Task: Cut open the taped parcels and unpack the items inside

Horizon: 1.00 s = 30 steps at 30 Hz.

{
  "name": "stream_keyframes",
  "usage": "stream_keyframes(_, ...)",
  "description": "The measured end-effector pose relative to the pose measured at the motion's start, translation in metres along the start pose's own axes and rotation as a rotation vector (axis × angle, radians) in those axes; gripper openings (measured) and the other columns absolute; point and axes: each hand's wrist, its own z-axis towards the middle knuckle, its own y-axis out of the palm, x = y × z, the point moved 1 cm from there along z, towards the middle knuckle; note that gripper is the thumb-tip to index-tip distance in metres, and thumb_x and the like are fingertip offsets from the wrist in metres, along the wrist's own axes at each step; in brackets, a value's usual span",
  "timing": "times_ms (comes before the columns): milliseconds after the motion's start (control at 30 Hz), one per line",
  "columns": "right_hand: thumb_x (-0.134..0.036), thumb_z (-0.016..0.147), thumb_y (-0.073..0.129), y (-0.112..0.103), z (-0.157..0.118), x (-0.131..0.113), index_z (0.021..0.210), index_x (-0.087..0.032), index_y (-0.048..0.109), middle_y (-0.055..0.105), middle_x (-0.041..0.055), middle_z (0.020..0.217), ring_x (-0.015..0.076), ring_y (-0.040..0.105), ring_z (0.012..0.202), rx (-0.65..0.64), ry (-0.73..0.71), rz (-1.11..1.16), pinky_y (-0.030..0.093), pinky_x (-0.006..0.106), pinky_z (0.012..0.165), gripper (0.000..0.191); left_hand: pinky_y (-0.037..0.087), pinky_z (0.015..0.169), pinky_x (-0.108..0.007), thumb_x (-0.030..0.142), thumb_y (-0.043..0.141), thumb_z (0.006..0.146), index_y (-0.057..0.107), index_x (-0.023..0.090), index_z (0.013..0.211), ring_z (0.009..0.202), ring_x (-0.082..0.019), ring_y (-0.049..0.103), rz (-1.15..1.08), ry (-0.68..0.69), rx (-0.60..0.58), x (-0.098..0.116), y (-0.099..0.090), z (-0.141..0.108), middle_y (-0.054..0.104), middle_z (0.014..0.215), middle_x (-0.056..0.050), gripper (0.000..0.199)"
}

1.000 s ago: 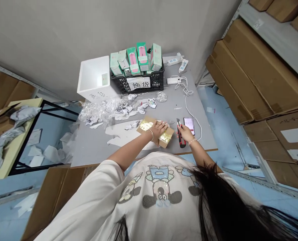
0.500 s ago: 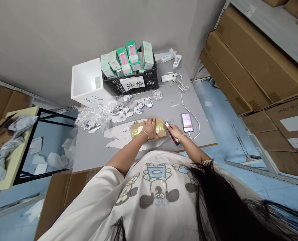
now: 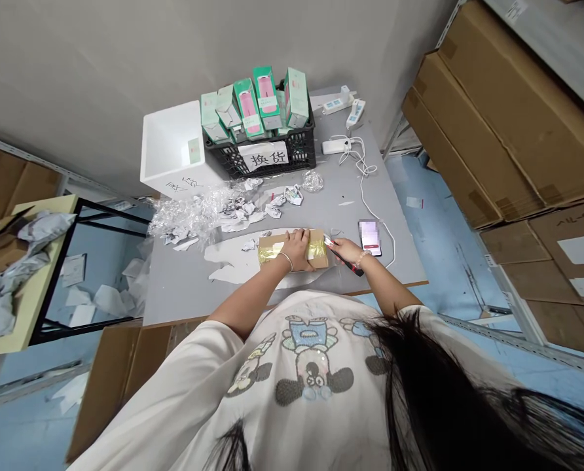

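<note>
A small cardboard box (image 3: 270, 243) wrapped with yellow tape lies on white paper (image 3: 228, 254) near the table's front edge. My left hand (image 3: 298, 250) rests on top of the box, its fingers gripping over it. My right hand (image 3: 347, 251) is closed around a red and black box cutter (image 3: 355, 269), whose front end is at the box's right end. Just right of that hand lies a phone (image 3: 370, 237) with its screen lit and a white cable beside it.
Behind stand a black crate (image 3: 300, 147) of green boxes and a white foam bin (image 3: 171, 140). Bubble wrap (image 3: 188, 216) and crumpled paper (image 3: 273, 208) lie left and centre. Power strips (image 3: 336, 146) sit at the back right. Large cartons (image 3: 498, 104) are stacked right.
The box cutter has tilted, its rear end swinging right and slightly up, and my right hand has shifted a little right. My left hand stays on the box. The whole view has shifted slightly.
</note>
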Motion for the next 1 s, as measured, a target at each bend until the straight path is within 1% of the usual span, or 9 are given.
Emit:
stream_keyframes(200, -0.051, 0.092, 0.052, -0.004, -0.015, 0.005, 0.083, -0.021, 0.055, 0.051, -0.0047, 0.048, 0.0114, 0.045, 0.037, -0.092, 0.027, -0.067, 0.034, 0.022, 0.041, 0.032, 0.008, 0.115, -0.062, 0.064, 0.082, 0.041, 0.017, 0.008, 0.151, 0.138, -0.046, 0.025, 0.016, -0.021, -0.054, 0.003, -0.006, 0.002, 0.033, 0.146, -0.027, 0.140)
stream_keyframes(333, -0.054, 0.089, 0.056, 0.008, -0.036, 0.020, 0.080, -0.020, 0.054, 0.050, -0.0048, 0.048, 0.0103, 0.043, 0.037, -0.184, 0.062, -0.107, 0.033, 0.021, 0.041, 0.034, 0.007, 0.115, -0.061, 0.063, 0.081, 0.043, 0.016, 0.008, 0.152, 0.138, -0.044, 0.026, 0.011, -0.030, -0.067, 0.004, -0.009, 0.004, 0.033, 0.147, -0.026, 0.138)
stream_keyframes(400, -0.054, 0.089, 0.056, 0.018, -0.044, 0.029, 0.081, -0.020, 0.054, 0.049, -0.0052, 0.049, 0.0099, 0.043, 0.038, -0.188, 0.037, -0.107, 0.033, 0.020, 0.041, 0.035, 0.007, 0.115, -0.062, 0.063, 0.081, 0.043, 0.015, 0.008, 0.153, 0.139, -0.044, 0.026, 0.012, -0.037, -0.078, 0.002, -0.010, 0.005, 0.033, 0.147, -0.026, 0.139)
stream_keyframes(500, -0.056, 0.090, 0.050, 0.022, -0.049, 0.041, 0.087, -0.020, 0.055, 0.051, -0.0050, 0.054, 0.0102, 0.045, 0.041, -0.105, -0.035, -0.053, 0.035, 0.020, 0.042, 0.036, 0.006, 0.115, -0.061, 0.066, 0.080, 0.044, 0.010, 0.006, 0.154, 0.142, -0.044, 0.021, 0.028, -0.032, -0.109, -0.002, -0.010, 0.006, 0.028, 0.151, -0.027, 0.143)
stream_keyframes(600, -0.055, 0.095, 0.039, 0.010, -0.049, 0.054, 0.098, -0.020, 0.055, 0.056, -0.0025, 0.062, 0.0126, 0.051, 0.048, 0.134, -0.013, 0.003, 0.040, 0.022, 0.047, 0.039, 0.004, 0.116, -0.059, 0.071, 0.075, 0.049, 0.004, 0.007, 0.155, 0.146, -0.044, 0.010, 0.056, -0.005, -0.137, -0.005, -0.007, 0.002, 0.015, 0.157, -0.028, 0.142)
stream_keyframes(667, -0.050, 0.099, 0.033, 0.000, -0.047, 0.063, 0.107, -0.020, 0.054, 0.062, 0.0025, 0.073, 0.0157, 0.059, 0.060, 0.331, 0.046, -0.065, 0.045, 0.024, 0.056, 0.038, 0.000, 0.115, -0.060, 0.072, 0.074, 0.050, 0.002, 0.007, 0.155, 0.147, -0.045, 0.003, 0.089, 0.019, -0.139, -0.006, -0.003, -0.003, 0.006, 0.160, -0.027, 0.143)
stream_keyframes(733, -0.039, 0.099, 0.036, -0.006, -0.043, 0.071, 0.113, -0.017, 0.054, 0.066, 0.0102, 0.091, 0.0199, 0.063, 0.077, 0.434, 0.106, -0.252, 0.047, 0.028, 0.068, 0.032, -0.002, 0.114, -0.062, 0.068, 0.077, 0.048, 0.002, 0.008, 0.155, 0.147, -0.047, 0.000, 0.115, 0.028, -0.131, -0.006, 0.001, -0.006, 0.000, 0.160, -0.027, 0.144)
stream_keyframes(867, -0.019, 0.093, 0.045, 0.006, -0.024, 0.080, 0.124, -0.009, 0.052, 0.060, 0.0219, 0.118, 0.0287, 0.061, 0.103, 0.425, 0.180, -0.631, 0.044, 0.035, 0.084, 0.033, -0.002, 0.114, -0.064, 0.061, 0.080, 0.049, 0.002, 0.011, 0.156, 0.146, -0.047, 0.006, 0.096, 0.023, -0.111, -0.004, 0.004, -0.004, 0.005, 0.160, -0.027, 0.141)
stream_keyframes(1000, -0.019, 0.090, 0.053, 0.026, -0.005, 0.081, 0.126, -0.008, 0.052, 0.058, 0.0231, 0.120, 0.0312, 0.055, 0.113, 0.434, 0.177, -0.735, 0.044, 0.038, 0.090, 0.037, -0.002, 0.113, -0.065, 0.066, 0.080, 0.050, 0.007, 0.016, 0.157, 0.147, -0.047, 0.001, 0.052, 0.063, -0.102, -0.016, 0.001, -0.012, -0.001, 0.161, -0.025, 0.139)
